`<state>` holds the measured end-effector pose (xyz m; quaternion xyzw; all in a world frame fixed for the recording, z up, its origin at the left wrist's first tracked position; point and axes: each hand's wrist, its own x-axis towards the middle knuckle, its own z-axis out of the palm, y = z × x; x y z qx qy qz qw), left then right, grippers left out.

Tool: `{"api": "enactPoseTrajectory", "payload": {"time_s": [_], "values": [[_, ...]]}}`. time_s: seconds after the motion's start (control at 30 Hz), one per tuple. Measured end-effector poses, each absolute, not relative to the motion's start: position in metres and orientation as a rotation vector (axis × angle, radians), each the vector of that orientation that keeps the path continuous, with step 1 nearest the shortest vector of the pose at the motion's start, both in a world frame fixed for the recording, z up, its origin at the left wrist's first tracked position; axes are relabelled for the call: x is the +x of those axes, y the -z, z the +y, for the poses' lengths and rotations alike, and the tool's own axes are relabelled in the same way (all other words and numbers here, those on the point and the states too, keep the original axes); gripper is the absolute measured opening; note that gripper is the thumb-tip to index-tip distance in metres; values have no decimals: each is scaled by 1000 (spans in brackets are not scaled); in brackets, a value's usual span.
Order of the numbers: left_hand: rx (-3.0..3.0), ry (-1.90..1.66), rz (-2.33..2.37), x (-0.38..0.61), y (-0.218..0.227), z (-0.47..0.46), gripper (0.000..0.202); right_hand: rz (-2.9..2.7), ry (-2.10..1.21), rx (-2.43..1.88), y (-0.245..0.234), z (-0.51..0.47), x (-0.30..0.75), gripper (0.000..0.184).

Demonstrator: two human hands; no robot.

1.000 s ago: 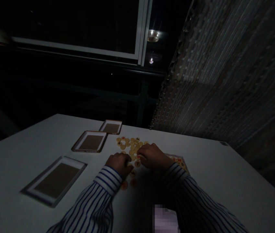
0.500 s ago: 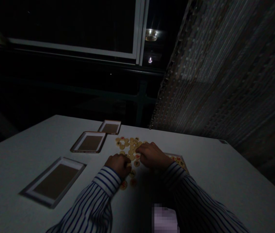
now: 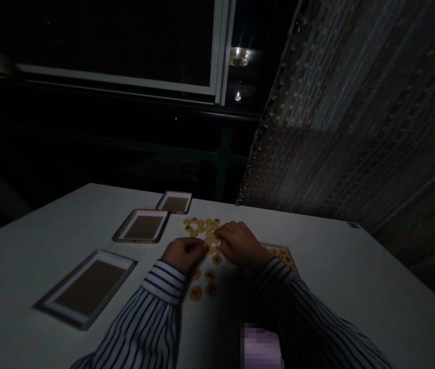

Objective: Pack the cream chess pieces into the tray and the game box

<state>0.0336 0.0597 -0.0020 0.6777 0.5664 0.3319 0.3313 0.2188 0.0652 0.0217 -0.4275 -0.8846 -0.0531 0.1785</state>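
Round wooden Chinese chess pieces [image 3: 201,224] lie in a loose cluster on the table, many blank side up, some showing red or dark characters. My left hand [image 3: 183,254] is closed in a pinch at the cluster's near left edge, its fingertips on a piece [image 3: 208,242]. From the right, my right hand [image 3: 243,246] reaches over the cluster, fingers curled down and closed at a piece that they mostly hide. Nearer to me lie face-up pieces in two short columns, among them a red-marked piece [image 3: 195,293] and a dark-marked piece [image 3: 210,275].
Partly behind my right forearm is a shallow tray [image 3: 293,262] holding face-up pieces. Three shallow framed trays with brown bottoms stand left: a near one [image 3: 90,287], a middle one [image 3: 141,227] and a far one [image 3: 174,203]. A bead curtain [image 3: 317,133] hangs beyond the white table [image 3: 336,277].
My left hand has moved forward to the cluster. A red-marked piece that it covered now shows in the near left column. My right hand has shifted only slightly.
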Motion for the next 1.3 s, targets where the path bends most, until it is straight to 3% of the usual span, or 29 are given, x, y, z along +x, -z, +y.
{"api": "enactPoseTrajectory", "payload": {"time_s": [0.2,0.67,0.83,1.0,1.3], "values": [[1363,-1083,1241,28,1,64,35,-2421,122,-1050,-19,66,215,24],[1161,-1058,1113,28,1,63,28,-2407,14,-832,-21,61,197,19],[1192,-1022,1157,27,4,65,32,-2409,38,-839,-20,61,197,19],[1199,-1241,1276,24,7,71,29,-2494,107,-862,-11,62,197,23],[1212,-1331,1611,18,-14,66,24,-2724,228,-947,-5,61,196,21]]}}
